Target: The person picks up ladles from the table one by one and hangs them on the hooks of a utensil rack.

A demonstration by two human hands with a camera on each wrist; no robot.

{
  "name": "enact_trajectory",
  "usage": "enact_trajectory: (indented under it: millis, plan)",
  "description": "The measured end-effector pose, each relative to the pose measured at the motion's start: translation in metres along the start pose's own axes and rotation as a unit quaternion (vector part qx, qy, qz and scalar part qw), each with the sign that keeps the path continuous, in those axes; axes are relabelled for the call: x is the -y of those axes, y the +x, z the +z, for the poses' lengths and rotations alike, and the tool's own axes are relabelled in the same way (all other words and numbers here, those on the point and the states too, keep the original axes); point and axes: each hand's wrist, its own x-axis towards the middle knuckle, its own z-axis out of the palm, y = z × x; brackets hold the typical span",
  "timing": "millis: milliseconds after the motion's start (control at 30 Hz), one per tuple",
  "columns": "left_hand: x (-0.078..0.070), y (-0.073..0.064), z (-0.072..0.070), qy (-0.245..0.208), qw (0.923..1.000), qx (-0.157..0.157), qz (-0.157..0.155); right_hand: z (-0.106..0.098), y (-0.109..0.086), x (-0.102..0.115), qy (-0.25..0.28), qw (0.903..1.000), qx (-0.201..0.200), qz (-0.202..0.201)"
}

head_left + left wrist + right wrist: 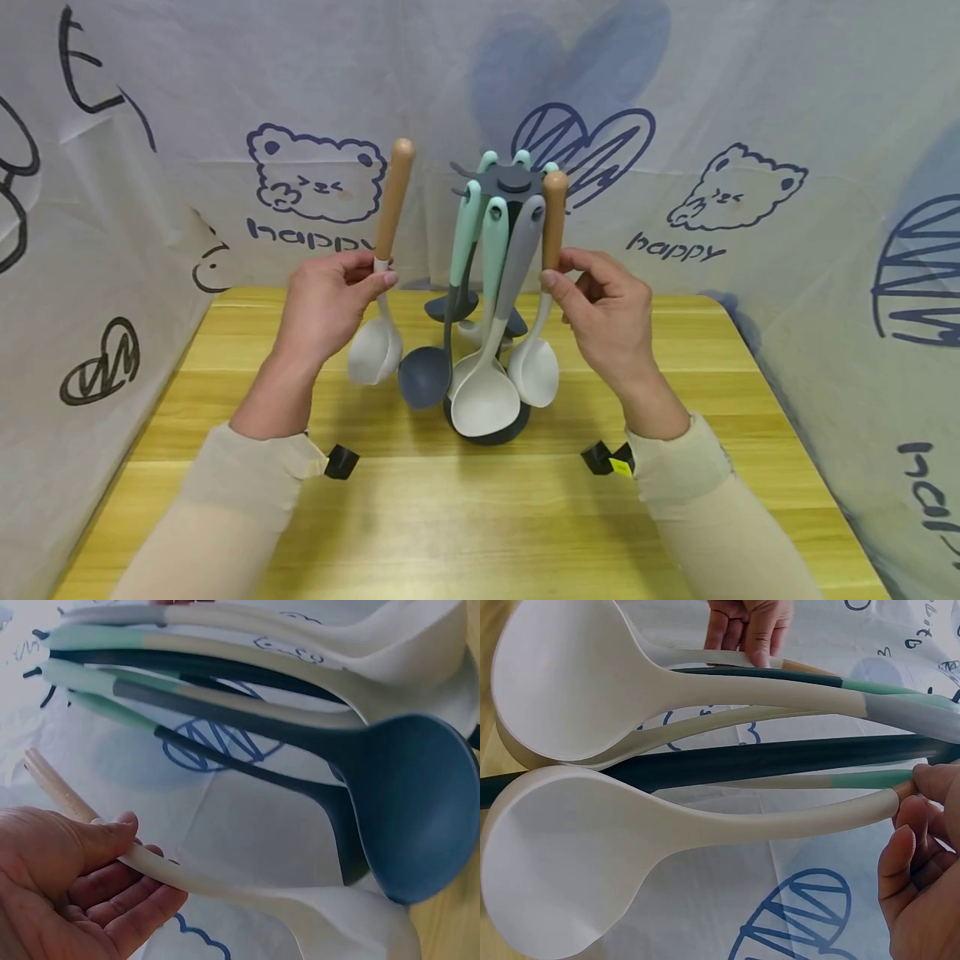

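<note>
My left hand (326, 304) pinches a white ladle with a wooden handle (372, 350) where the handle meets the white neck. It holds the ladle upright, bowl down, left of a dark rotating utensil rack (514, 183). My right hand (611, 308) pinches a second white ladle with a wooden handle (535, 372) low on the wood, at the rack's right side. Grey-handled and green-handled utensils hang around the rack, among them a white ladle (485, 407) in front and a dark blue ladle (424, 379). In the left wrist view, the dark blue ladle (420, 806) is above the held one.
The rack's round dark base (498, 435) stands on a light wooden table (465, 525). White cloth (450, 67) with blue drawings hangs close behind the table and along its sides. Several more utensils, including a dark one (452, 307), hang at the rack's back.
</note>
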Motion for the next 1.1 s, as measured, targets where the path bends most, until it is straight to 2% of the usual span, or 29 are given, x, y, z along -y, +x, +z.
enact_trajectory:
  millis: [367,567,833,1100]
  plan:
    - [-0.017,0.001,0.001,0.008,0.9989,0.038,0.025,0.0,-0.001,0.0,-0.003,1.0,-0.004,0.006]
    - [-0.024,0.003,0.001,0.031,0.9967,0.048,0.057,0.001,-0.001,0.0,-0.002,1.0,-0.005,0.007]
    - [-0.027,0.005,0.005,0.038,0.9956,0.052,0.069,0.002,0.0,-0.001,0.002,1.0,-0.003,0.003]
    - [-0.025,0.007,0.013,0.044,0.9928,0.058,0.095,0.002,-0.001,-0.001,-0.001,1.0,-0.006,0.005]
